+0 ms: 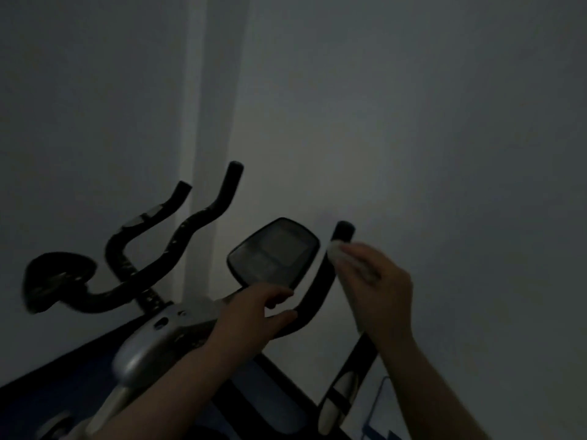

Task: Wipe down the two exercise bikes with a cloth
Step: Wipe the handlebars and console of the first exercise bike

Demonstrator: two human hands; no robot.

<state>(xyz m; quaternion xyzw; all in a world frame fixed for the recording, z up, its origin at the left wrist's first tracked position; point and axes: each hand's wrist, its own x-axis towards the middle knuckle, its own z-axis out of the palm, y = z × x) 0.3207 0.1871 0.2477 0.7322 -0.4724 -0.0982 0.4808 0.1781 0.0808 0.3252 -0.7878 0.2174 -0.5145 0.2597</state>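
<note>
- The two forearms come up from the bottom edge, nearest of all, in a very dim room.
- The left hand is curled around the lower bend of the near bike's black handlebar, thumb and fingers wrapped on the bar just under the console.
- The right hand grips a pale cloth, bunched and pressed against the upper right arm of that same handlebar, just below its rounded end cap; part of the cloth hangs down along the palm.
- Between the hands sits the near bike's console, a dark rounded panel with a grey screen, tilted toward the viewer.
- Below the left forearm lies a silver-grey housing of the frame, blurred.
- Low on the right, a black and silver bar slants downward beside a strip of blue.
- Further back on the left stands the second bike, its curved black handlebars rising in two horns, with a dark saddle-shaped part beside them.
- Behind everything is a plain grey wall with a lighter vertical strip near the corner.
</note>
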